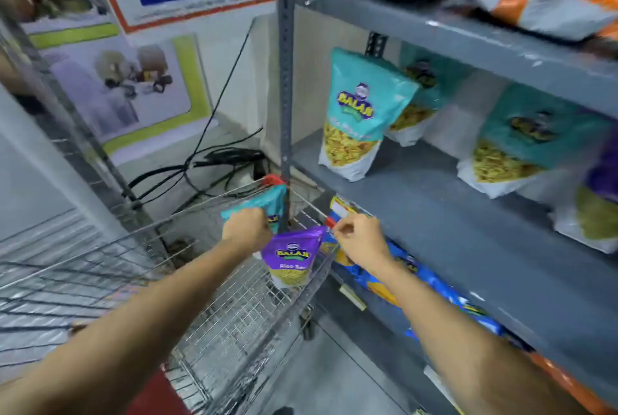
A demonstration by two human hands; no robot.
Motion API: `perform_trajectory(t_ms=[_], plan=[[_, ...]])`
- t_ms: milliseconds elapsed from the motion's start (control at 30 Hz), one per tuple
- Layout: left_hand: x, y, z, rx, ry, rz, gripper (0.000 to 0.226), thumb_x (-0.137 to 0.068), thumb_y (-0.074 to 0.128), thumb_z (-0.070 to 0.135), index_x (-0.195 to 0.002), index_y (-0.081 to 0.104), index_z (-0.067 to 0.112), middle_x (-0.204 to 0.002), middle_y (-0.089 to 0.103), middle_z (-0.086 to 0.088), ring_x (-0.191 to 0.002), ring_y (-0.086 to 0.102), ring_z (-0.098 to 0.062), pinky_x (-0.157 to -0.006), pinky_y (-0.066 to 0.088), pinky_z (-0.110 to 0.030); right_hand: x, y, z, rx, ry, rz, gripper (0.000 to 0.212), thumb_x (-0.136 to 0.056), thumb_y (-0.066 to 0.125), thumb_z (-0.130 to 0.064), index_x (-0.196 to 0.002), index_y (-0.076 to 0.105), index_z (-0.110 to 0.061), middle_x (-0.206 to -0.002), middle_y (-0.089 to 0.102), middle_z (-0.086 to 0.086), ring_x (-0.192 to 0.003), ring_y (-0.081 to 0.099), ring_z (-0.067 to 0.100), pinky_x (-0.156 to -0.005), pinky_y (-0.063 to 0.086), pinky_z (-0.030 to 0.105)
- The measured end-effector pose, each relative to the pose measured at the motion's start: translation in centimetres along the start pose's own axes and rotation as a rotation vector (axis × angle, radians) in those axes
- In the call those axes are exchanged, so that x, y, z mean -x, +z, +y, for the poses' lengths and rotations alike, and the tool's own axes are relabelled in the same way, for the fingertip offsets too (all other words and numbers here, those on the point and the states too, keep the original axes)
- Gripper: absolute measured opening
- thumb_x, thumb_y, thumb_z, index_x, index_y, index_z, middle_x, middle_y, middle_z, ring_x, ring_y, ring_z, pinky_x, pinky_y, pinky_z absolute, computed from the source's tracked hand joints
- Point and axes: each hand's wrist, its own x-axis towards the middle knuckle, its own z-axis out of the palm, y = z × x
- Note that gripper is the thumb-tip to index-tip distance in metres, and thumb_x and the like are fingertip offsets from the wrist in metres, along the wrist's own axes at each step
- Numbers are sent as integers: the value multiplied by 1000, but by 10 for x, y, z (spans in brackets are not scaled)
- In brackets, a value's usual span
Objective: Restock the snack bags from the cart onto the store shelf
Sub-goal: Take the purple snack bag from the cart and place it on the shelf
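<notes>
Bags both over cart (234,324): left hand (246,229) fisted on teal bag (267,205); right hand (359,235) pinching purple bag (291,256) corner at 9 o'clock; risk: corner pinch slips, bag swings, drops short of shelf (468,247).

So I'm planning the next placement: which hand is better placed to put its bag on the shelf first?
The right hand: it pinches the purple snack bag by its top corner, nearest the grey metal shelf. The left hand grips a teal bag over the wire cart.
</notes>
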Motion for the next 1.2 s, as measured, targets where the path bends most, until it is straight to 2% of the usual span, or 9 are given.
perform_trajectory(t_ms=[133, 233, 333, 433, 567, 667, 833, 967, 1200], plan=[[-39, 60, -65, -36, -165, -415, 38, -76, 72, 27, -109, 70, 9, -102, 72, -9, -87, 71, -25, -72, 56, -23, -40, 90, 25, 84, 226, -177, 8, -74, 68, -4, -74, 75, 1, -83, 76, 20, -81, 71, 30, -75, 54, 35], [-57, 102, -92, 154, -199, -532, 27, -75, 80, 29, -88, 61, 16, -89, 61, -3, -73, 58, -17, -54, 47, -14, -76, 152, 54, 146, 379, -243, 19, -74, 72, -15, -85, 68, 0, -95, 71, 16, -96, 68, 25, -72, 48, 33], [-72, 142, -96, 281, -103, -579, 68, -75, 77, 46, -129, 53, 13, -122, 61, -8, -106, 57, -19, -89, 46, -26, -95, 178, 58, 160, 571, -190, 77, -72, 77, -23, -138, 44, 1, -137, 55, 23, -128, 55, 34, -101, 45, 38], [-79, 171, -90, 658, -97, -494, 92, -59, 77, 69, -135, 51, 24, -129, 63, -4, -114, 62, -17, -100, 51, -37, -114, 196, 69, 70, 617, -212, 72, -77, 77, -23, -138, 47, -1, -143, 54, 18, -131, 53, 30, -107, 42, 37], [-89, 174, -69, 860, -134, -423, 36, -102, 44, 28, -134, 48, 12, -108, 61, 11, -87, 64, 4, -63, 44, 3, -121, 218, 92, -148, 562, -151, 50, -67, 82, -34, -108, 69, -7, -115, 71, 13, -104, 66, 25, -94, 52, 42], [-96, 171, -66, 911, -206, -220, 32, -100, 46, 35, -114, 66, 14, -110, 69, -11, -96, 66, -19, -85, 53, -17, -120, 216, 85, -257, 483, -134, 38, -75, 77, -40, -101, 71, -13, -96, 74, 3, -88, 65, 21, -88, 53, 40], [-107, 127, -80, 765, -126, -124, 48, -99, 46, 42, -91, 71, 1, -92, 75, -21, -81, 70, -26, -75, 54, -37, -122, 176, 42, -492, 250, -81, 26, -85, 68, -36, -101, 72, -15, -99, 77, 10, -88, 70, 23, -86, 56, 46], [-98, 63, -68, 733, 46, -153, 55, -98, 43, 48, -84, 67, 1, -77, 75, -11, -59, 65, -7, -63, 52, -28, -110, 131, 9, -721, 255, 5, 38, -71, 69, -57, -88, 72, -23, -90, 78, 11, -84, 72, 29, -80, 56, 61], [-56, -21, -5, 679, 314, -36, 61, -87, 41, 67, -70, 64, 13, -62, 71, -2, -52, 55, -12, -58, 46, -33, -58, 30, -28, -920, 132, 237, 13, -84, 71, -30, -82, 69, -17, -84, 74, 8, -81, 62, 18, -78, 55, 50]])
